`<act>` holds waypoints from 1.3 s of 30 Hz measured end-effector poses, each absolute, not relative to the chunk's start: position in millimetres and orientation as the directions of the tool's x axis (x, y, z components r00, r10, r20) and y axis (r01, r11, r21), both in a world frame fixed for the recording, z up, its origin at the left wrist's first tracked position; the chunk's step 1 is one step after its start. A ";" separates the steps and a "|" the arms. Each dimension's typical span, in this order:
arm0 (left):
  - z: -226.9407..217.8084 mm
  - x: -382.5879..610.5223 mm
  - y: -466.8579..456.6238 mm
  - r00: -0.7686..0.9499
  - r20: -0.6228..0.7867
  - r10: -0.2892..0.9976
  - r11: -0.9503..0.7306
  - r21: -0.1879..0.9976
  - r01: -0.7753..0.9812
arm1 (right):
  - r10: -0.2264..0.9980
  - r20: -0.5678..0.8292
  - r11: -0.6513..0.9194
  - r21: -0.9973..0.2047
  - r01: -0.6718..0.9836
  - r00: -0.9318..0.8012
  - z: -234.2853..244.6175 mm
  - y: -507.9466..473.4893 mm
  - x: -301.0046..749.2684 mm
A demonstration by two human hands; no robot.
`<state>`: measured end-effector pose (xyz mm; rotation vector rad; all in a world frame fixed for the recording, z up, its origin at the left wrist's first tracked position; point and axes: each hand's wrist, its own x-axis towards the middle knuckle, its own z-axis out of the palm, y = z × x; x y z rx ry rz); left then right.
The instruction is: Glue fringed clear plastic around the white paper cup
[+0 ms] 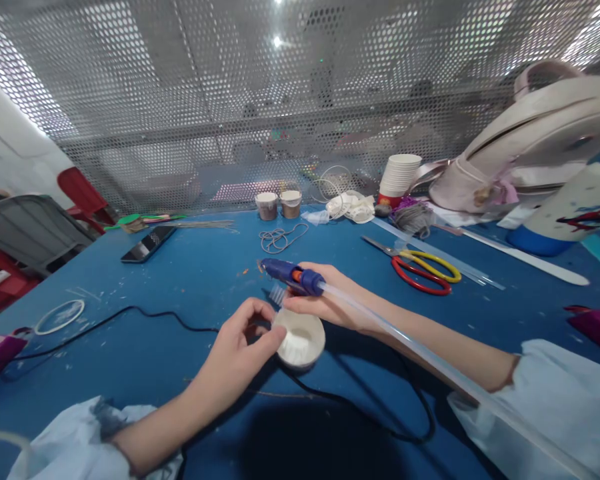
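Note:
My right hand (pixel 325 300) grips a blue glue gun (pixel 287 273) with an orange trigger, its nozzle pointing left. A long clear glue stick (pixel 430 363) runs back from the gun along my right forearm. Below the gun, my left hand (pixel 243 343) pinches the rim of a small white paper cup (pixel 300 340) that lies tilted on the blue table (pixel 180 280). The gun's black cord (pixel 145 313) snakes across the table to the left and under my arms.
Red and yellow scissors (pixel 423 270) lie to the right. A stack of white cups (pixel 399 177), two small filled cups (pixel 279 204), a phone (pixel 147 243), a loop of string (pixel 280 237), a white ring (pixel 60 315), a pale bag (pixel 525 140) and a perforated metal screen (pixel 260 100) are behind.

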<state>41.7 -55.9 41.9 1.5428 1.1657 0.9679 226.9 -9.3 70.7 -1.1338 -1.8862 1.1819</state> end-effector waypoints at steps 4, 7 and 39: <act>39.6 44.5 -50.9 0.185 0.033 0.982 -0.080 0.964 0.253 | 0.923 0.074 0.224 -0.901 0.371 -0.378 73.9 -10.3 226.8; 41.7 46.4 -46.0 0.155 0.012 0.988 -0.050 0.970 0.240 | 0.921 0.080 0.223 -0.911 0.346 -0.382 72.4 -8.0 228.8; 61.6 50.9 -25.7 0.264 -0.119 0.957 0.061 0.975 0.215 | 0.769 0.149 0.404 -0.867 0.292 -0.622 72.9 -2.7 246.5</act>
